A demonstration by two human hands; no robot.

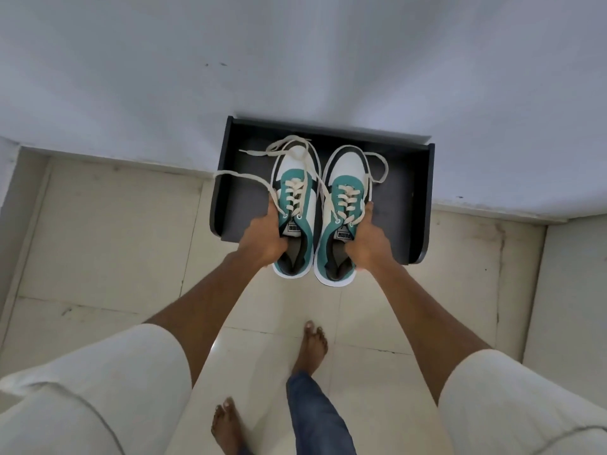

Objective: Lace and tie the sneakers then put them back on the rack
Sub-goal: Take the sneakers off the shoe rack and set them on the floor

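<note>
Two teal, white and black sneakers sit side by side, toes toward the wall, over the dark rack (407, 205). My left hand (266, 236) grips the left sneaker (297, 178) at its collar, thumb inside the opening. My right hand (368, 239) grips the right sneaker (348, 178) the same way. Both heels stick out past the rack's front edge. The cream laces (244, 175) are threaded through the eyelets but untied, with loose ends trailing over the toes and off to the left.
The rack stands against a white wall (295, 60) on pale floor tiles (108, 231). My bare feet (312, 343) stand on the tiles below the rack. A wall corner juts in at the right (574, 244).
</note>
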